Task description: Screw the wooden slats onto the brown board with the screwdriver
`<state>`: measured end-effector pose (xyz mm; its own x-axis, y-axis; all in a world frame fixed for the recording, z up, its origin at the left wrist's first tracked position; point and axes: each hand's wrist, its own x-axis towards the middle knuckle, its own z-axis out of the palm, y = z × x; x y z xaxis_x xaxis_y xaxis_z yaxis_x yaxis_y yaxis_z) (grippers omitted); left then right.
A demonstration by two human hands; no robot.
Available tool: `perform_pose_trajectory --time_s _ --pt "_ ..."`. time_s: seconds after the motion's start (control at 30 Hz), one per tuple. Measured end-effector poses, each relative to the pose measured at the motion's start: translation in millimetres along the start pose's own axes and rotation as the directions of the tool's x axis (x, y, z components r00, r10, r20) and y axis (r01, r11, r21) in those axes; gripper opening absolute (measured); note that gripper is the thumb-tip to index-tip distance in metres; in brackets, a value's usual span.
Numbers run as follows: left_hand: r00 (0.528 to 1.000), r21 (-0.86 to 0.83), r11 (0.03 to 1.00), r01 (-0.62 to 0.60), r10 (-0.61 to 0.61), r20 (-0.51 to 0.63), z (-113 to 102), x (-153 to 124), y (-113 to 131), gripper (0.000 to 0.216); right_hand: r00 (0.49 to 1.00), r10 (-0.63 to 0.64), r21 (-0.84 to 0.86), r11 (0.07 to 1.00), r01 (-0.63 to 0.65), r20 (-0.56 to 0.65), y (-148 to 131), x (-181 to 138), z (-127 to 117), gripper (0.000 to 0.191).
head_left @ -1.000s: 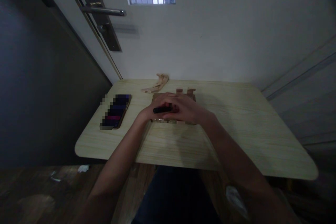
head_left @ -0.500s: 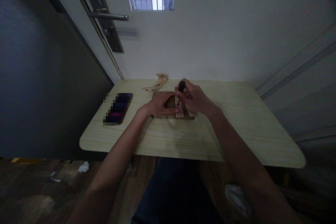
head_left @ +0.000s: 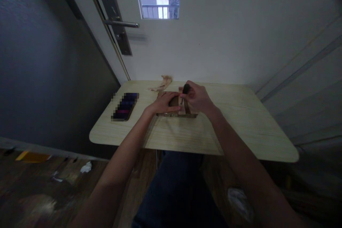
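A small wooden assembly (head_left: pixel 174 104) lies on the light wood table (head_left: pixel 240 128), near its far edge. My left hand (head_left: pixel 162 104) rests on the assembly's left part, fingers lying flat on it. My right hand (head_left: pixel 196 98) is closed around a black-handled screwdriver (head_left: pixel 185 90), held upright with its tip down on the wooden piece. The tip itself is too dark to make out.
A phone (head_left: pixel 125 106) lies at the table's left. A curved wooden strip (head_left: pixel 162 82) sits at the far edge by the white wall. A door with a metal handle (head_left: pixel 121 24) stands at the left. My legs are under the table's near edge.
The screwdriver went from lying level across both hands to upright in my right hand over the wooden piece. My left hand moved onto the piece's left part. The camera shifted left.
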<state>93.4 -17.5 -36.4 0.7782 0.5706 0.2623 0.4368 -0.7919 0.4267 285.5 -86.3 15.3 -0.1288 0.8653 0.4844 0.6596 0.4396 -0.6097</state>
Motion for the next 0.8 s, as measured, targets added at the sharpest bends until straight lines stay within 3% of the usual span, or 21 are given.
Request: perform_pose_trajectory --time_s 0.13,0.27,0.57,0.8 --pt "1.000 0.010 1.000 0.012 -0.012 -0.019 2 0 -2 0.074 0.987 0.036 -0.174 0.983 -0.064 -0.156 -9 -1 6 0.030" --pt "1.000 0.006 1.000 0.002 -0.002 -0.009 2 -1 -2 0.076 0.980 0.075 -0.220 0.969 -0.116 -0.185 -12 3 10 0.030" --pt "0.999 0.012 1.000 0.006 -0.005 -0.033 3 0 -3 0.072 0.998 0.002 0.105 0.995 0.004 -0.057 -1 -2 6 0.024" --pt "0.999 0.000 1.000 0.013 -0.013 -0.033 1 1 3 0.071 0.995 -0.085 0.139 0.987 0.078 0.043 -4 -1 -4 0.025"
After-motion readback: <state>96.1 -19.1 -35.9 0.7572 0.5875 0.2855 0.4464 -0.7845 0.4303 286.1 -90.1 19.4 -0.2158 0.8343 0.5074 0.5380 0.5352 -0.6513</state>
